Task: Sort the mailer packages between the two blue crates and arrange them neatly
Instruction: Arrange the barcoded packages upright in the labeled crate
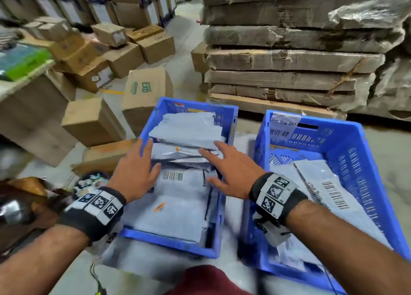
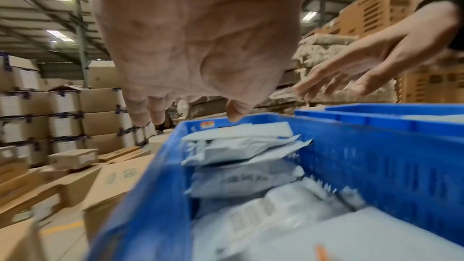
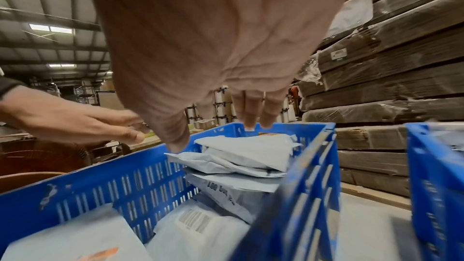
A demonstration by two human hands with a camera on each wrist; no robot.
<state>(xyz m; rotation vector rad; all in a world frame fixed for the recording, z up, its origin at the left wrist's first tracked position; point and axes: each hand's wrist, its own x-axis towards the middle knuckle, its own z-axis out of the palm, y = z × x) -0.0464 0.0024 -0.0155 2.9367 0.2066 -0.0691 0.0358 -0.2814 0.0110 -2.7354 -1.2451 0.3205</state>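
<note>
Left hand [image 1: 135, 170] and right hand [image 1: 231, 170] are held flat, fingers spread, empty. Both are positioned above grey mailers [image 1: 189, 130] stacked in the left blue crate [image 1: 169, 239].

left crate [image 1: 229, 121]: grey mailers [image 1: 184, 130] piled | right crate [image 1: 355, 152]: mailers [image 1: 333, 183] flat

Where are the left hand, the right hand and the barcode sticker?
left hand [image 1: 135, 170], head view, on its back.
right hand [image 1: 231, 172], head view, on its back.
barcode sticker [image 1: 173, 176], head view, on the black stripes.
</note>
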